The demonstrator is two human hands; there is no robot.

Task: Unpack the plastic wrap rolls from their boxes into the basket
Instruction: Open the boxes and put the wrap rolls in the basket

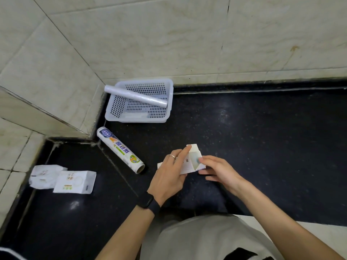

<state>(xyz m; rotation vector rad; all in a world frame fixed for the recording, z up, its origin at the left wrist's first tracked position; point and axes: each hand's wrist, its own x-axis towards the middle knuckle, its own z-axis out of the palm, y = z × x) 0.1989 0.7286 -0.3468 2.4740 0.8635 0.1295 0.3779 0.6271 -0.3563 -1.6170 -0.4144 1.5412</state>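
1. Holding the box (pixel 189 162) over the near tabletop (pixel 262 147), our left hand (pixel 170 176) wraps it, while right hand (pixel 218 170) fingers pinch its open end.
2. One roll (pixel 136 96) lies across the far-left basket (pixel 169 111).
3. Tugging hard, we could tear the flap.

Black speckled countertop (pixel 262 137) (glossy), cream tiled walls (pixel 169 34)

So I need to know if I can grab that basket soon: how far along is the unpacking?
Partly done. One bare roll already lies slanted in the basket. Both hands, left and right, are on a box with its end flap open. A printed roll lies on the counter outside the basket. Two white packages sit at the left.
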